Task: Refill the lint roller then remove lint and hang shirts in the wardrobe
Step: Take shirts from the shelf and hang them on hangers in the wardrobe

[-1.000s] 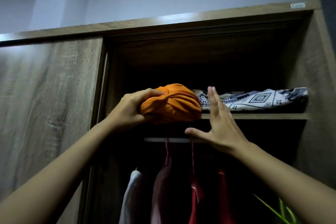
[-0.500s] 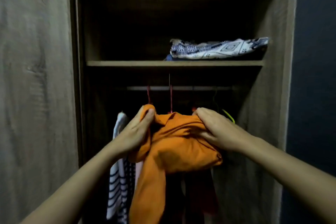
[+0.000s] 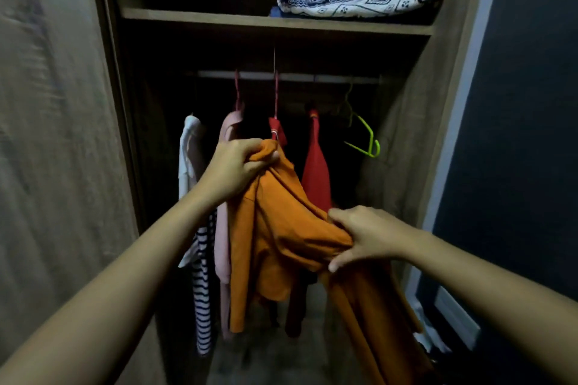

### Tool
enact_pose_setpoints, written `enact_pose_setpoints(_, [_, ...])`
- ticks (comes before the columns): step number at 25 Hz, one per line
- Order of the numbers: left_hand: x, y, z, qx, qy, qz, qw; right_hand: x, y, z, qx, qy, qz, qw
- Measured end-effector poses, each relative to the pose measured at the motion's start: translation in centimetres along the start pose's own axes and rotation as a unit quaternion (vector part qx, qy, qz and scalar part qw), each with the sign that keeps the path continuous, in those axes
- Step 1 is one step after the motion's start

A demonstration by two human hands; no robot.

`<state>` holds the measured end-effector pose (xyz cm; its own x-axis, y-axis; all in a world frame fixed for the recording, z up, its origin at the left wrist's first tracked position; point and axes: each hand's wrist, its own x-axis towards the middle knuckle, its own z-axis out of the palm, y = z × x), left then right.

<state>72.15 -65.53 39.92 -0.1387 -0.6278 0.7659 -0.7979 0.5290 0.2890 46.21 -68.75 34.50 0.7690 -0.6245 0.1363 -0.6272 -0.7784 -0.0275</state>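
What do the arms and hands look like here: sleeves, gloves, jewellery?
The left forearm and right forearm are bare to the frame edge: no sleeves show. The left hand and right hand wear no gloves; no watch, bracelet or ring shows on wrists or fingers. Dim light hides finer detail.

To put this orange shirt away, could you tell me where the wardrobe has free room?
The shelf looks bare left of the patterned cloth. The rail has a gap between red shirt and green hanger; leftward it is crowded.

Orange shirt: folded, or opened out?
Opened out, though bunched. The left hand grips the shirt at its top, the right hand a bunched fold; the rest hangs loose.
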Motion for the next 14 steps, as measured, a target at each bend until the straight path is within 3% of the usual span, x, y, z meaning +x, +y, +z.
enact_pose_setpoints(2, [0.3,0.6,1.1,-0.144,-0.066,-0.02,0.987,-0.6,-0.4,-0.4,0.076,0.008,0.056,0.996])
enact_pose_setpoints(4, [0.4,1.4,3.0,-0.198,-0.121,0.008,0.973,-0.7,0.0,-0.9,0.12,0.083,0.079,0.986])
enact_pose_setpoints(8, [-0.2,2.5,6.3,-0.211,-0.116,-0.001,0.971,-0.6,0.8,-0.5,0.241,0.112,0.097,0.959])
enact_pose_setpoints(10, [-0.2,2.5,6.6,-0.176,-0.149,0.036,0.972,-0.4,0.7,0.1,0.326,0.125,0.077,0.934])
enact_pose_setpoints(14, [0.2,1.9,5.2,-0.116,-0.128,0.077,0.982,0.9,-0.1,0.3,0.336,0.176,0.036,0.925])
